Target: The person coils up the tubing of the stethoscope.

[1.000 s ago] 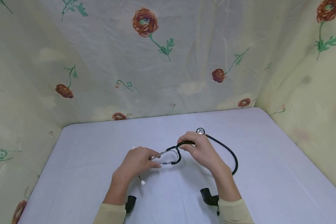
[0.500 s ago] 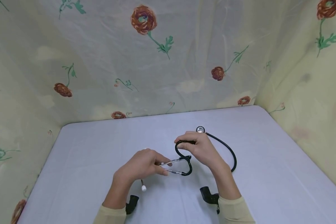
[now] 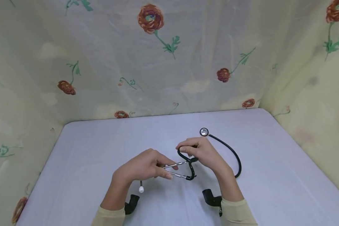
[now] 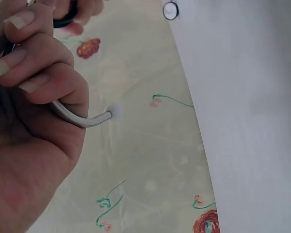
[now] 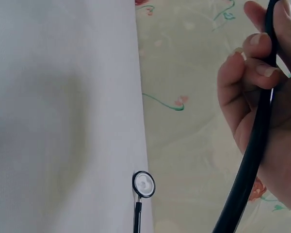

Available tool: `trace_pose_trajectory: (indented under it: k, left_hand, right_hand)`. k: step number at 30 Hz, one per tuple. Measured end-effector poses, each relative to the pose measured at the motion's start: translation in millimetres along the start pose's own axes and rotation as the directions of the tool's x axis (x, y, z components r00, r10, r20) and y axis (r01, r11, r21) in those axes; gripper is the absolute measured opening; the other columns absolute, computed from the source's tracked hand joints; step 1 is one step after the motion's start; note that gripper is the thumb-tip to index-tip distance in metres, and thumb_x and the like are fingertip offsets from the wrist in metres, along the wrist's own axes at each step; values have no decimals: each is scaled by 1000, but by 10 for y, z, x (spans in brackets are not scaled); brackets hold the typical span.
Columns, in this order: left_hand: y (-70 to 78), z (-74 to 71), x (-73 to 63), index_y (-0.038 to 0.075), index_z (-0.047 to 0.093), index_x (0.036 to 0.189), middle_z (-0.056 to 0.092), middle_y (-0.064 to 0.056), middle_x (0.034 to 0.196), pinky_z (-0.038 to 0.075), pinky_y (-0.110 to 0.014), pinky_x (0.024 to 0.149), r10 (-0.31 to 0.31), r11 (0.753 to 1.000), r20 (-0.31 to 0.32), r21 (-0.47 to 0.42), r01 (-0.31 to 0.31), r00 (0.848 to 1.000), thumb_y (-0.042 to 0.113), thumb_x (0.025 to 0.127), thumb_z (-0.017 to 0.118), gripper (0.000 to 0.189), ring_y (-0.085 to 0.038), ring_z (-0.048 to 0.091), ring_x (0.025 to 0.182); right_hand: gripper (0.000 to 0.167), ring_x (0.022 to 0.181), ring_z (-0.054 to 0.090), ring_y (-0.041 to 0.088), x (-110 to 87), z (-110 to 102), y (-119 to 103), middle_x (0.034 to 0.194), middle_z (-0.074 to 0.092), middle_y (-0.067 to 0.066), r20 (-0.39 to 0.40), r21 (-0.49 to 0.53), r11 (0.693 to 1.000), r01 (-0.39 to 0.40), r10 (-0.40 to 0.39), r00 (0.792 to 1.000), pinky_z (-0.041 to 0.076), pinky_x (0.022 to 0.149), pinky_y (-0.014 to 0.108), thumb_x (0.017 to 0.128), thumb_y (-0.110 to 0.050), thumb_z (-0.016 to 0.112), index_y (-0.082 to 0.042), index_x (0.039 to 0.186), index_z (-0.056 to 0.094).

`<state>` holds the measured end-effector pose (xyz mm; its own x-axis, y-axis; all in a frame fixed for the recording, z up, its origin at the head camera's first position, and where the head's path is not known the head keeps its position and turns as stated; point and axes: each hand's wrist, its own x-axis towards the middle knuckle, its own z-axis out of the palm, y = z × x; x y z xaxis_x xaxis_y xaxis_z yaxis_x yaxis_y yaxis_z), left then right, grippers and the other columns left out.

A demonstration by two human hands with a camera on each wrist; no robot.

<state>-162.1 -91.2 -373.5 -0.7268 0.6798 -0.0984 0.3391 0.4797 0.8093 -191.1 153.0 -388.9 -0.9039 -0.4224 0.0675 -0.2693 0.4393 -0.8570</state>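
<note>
- Your left hand (image 3: 144, 167) grips the stethoscope (image 3: 192, 169); your right hand (image 3: 204, 153) pinches its tube (image 3: 228, 146).
- Its disc (image 3: 204, 132) lies toward the tabletop's (image 3: 124, 133) far edge.
- Flowery cloth (image 3: 169, 81) hangs behind.

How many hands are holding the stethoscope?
2. The left hand grips its silver ear tubes, and the right hand pinches its black tubing. Both hands show clearly, and no other hand is in view.
</note>
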Motion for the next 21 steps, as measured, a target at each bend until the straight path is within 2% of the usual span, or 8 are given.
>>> trace_pose_trajectory:
  k: [4, 6, 9, 11, 14, 16, 19, 21]
  left_hand:
    - [4, -17, -7, 30, 76, 110, 50, 5, 57, 36, -23, 52, 20, 999, -9, -27, -21, 1000, 29, 86, 77, 24, -6, 44, 53]
    - [-4, -26, -10, 30, 76, 111, 55, 6, 60, 36, -23, 52, 22, 999, -27, -32, -23, 999, 29, 86, 77, 25, -6, 44, 53]
    - [-12, -48, -24, 31, 75, 112, 61, 5, 63, 36, -23, 52, 24, 999, -75, -39, -27, 997, 28, 86, 77, 26, -6, 43, 54]
    - [-16, -62, -34, 30, 75, 113, 61, 6, 64, 35, -23, 52, 22, 999, -118, -32, -26, 993, 28, 85, 78, 28, -6, 42, 54]
    - [-21, -82, -46, 29, 74, 115, 52, 6, 59, 34, -23, 52, 16, 1000, -188, -3, -16, 982, 29, 85, 79, 31, -5, 40, 54]
    - [-23, -93, -49, 30, 74, 117, 49, 8, 59, 32, -23, 51, 6, 1000, -231, 11, -3, 973, 31, 85, 78, 33, -6, 38, 54]
    - [-35, -107, -49, 30, 73, 119, 49, 8, 59, 32, -23, 52, -8, 999, -285, 31, 18, 959, 33, 85, 77, 34, -6, 37, 55]
    - [-45, -114, -49, 30, 73, 119, 49, 8, 59, 32, -23, 53, -26, 998, -316, 46, 43, 948, 34, 85, 77, 35, -6, 37, 56]
  right_hand:
    - [26, 96, 65, 20, 17, 17, 21, 110, 75, 7, 53, -1, 1000, -26, 26, 998, 51, 82, 35, 95, -30, 66, -10, 108, 76]
    - [26, 101, 66, 17, 26, 27, 22, 110, 75, 6, 66, 2, 999, -34, 34, 997, 51, 86, 34, 96, -30, 65, -10, 107, 76]
    - [22, 93, 64, 16, 35, 42, 16, 106, 76, 5, 61, 0, 998, -59, 59, 996, 50, 77, 31, 96, -26, 64, -11, 105, 77]
    - [19, 83, 60, 17, 35, 46, 9, 104, 75, 7, 55, -6, 997, -77, 77, 996, 46, 69, 31, 97, -14, 60, -10, 104, 77]
    - [24, 76, 54, 19, 39, 52, -8, 95, 73, 11, 49, -17, 993, -114, 115, 992, 42, 63, 30, 96, -2, 53, -4, 98, 76]
    - [24, 74, 53, 18, 40, 61, -28, 90, 70, 10, 55, -11, 992, -126, 127, 990, 43, 62, 29, 97, -1, 51, -1, 93, 74]
    - [21, 71, 53, 17, 46, 90, -58, 79, 68, 10, 71, -11, 991, -130, 130, 989, 43, 60, 26, 99, -10, 56, -2, 93, 74]
    - [22, 71, 53, 17, 55, 129, -69, 80, 69, 10, 94, -22, 994, -108, 109, 990, 42, 58, 24, 100, -12, 56, -2, 89, 72]
